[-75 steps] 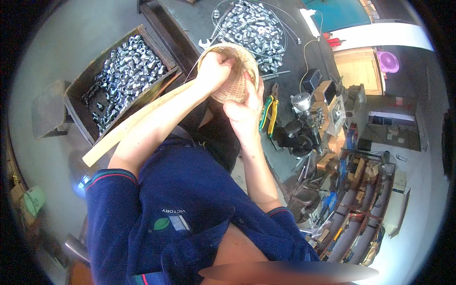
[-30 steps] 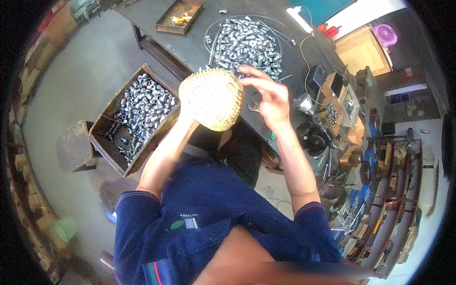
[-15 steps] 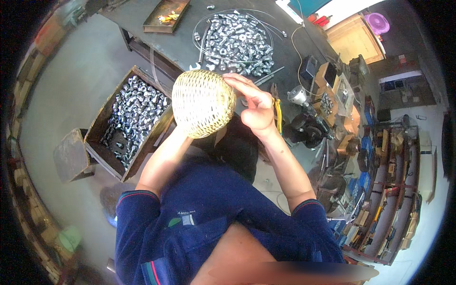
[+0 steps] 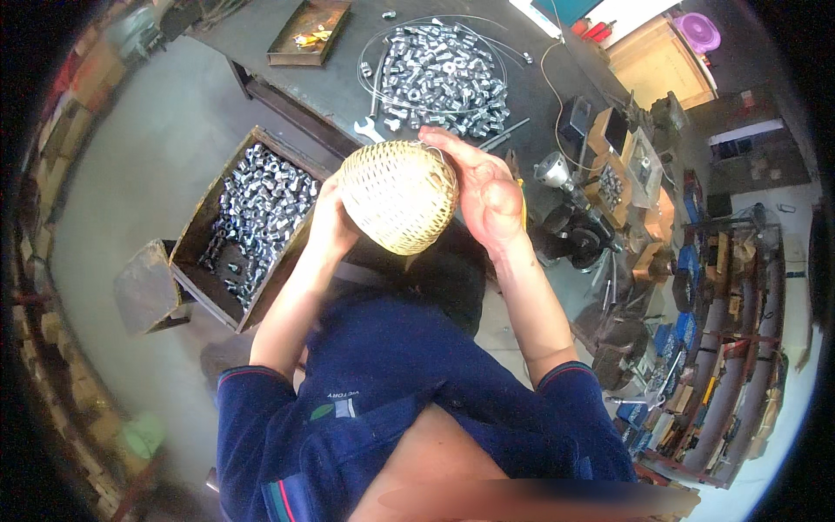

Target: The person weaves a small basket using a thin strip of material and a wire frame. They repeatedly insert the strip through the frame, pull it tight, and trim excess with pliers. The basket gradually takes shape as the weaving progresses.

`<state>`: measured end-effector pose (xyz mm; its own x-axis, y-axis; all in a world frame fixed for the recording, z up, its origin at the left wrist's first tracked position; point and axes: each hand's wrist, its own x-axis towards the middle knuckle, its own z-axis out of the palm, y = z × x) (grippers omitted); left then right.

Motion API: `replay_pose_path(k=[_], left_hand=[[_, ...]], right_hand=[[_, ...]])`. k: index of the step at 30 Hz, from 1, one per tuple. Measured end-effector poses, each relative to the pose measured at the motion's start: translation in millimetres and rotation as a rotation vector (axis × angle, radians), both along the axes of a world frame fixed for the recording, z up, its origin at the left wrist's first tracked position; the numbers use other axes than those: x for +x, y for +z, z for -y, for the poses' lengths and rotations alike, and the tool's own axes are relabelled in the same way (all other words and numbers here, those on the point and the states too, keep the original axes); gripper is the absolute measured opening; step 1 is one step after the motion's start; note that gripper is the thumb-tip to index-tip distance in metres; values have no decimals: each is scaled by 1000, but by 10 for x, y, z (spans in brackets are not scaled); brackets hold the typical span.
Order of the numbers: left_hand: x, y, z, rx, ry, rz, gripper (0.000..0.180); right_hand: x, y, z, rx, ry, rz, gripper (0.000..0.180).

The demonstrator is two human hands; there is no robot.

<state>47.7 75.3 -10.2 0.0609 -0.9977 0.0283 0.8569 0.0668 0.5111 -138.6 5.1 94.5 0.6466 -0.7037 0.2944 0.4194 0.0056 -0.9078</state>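
I hold a round woven bamboo basket [image 4: 396,196] in front of my chest, its rounded bottom turned toward the camera. My left hand [image 4: 329,222] grips its left side, mostly hidden behind it. My right hand [image 4: 483,187] is pressed flat against its right rim, fingers stretched upward. What is inside the basket is hidden. Beyond it, a heap of shiny metal nuts [image 4: 445,78] lies on a dark workbench [image 4: 339,83].
A wooden crate [image 4: 202,228] filled with metal nuts stands on the floor to my left, with a small dark box [image 4: 148,287] beside it. A wrench [image 4: 371,122], loose wire and a rusty tray [image 4: 306,30] lie on the bench. Tools and racks crowd the right side.
The basket was open side up over the bench; I have turned it over so that its bottom faces me, and brought it closer, with my right hand shifting onto its side.
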Motion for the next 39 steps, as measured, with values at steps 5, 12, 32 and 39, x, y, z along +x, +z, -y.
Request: replay_pose_path(k=[5,12,32,39], left_hand=[[-102,521,-620,73,-36,-135,47],[-226,523,-460,315,120,-27,40],[-210,149,-333,203,60,29,28],[-75,261,-471,227,21,-77,30]], right_hand=[[-35,-259,-17,-22,-18,-87,81],[67,-180,-172,11,29,-104,78],[-940,-725,411,-246,-818,-1677,30],[-833,-591,457,-41,-770,-1330,30]])
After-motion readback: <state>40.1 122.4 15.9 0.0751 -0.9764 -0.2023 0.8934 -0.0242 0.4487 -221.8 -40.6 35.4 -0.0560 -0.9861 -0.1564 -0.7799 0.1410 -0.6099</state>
